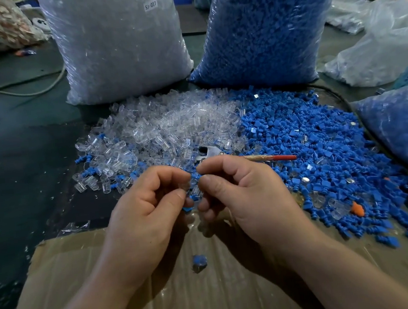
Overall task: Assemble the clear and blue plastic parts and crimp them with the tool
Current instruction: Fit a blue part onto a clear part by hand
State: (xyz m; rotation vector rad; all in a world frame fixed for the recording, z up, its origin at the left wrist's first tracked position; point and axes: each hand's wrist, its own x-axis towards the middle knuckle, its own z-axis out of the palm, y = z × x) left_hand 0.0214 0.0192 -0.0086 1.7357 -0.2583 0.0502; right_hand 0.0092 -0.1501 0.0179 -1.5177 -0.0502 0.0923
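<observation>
Head view: the left hand (150,205) and right hand (248,194) meet fingertip to fingertip above the cardboard (109,273), both curled and pinching a small blue-and-clear piece (195,179) between them. The crimping tool (212,153) lies just behind them, where the clear pile (161,131) meets the blue pile (308,145).

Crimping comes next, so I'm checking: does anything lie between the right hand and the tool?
Nothing visible does. The tool lies just beyond the right hand, its handle bare on the blue pile; loose clear pieces only crowd its metal head. However, that hand and the left hand are pinching the parts.
</observation>
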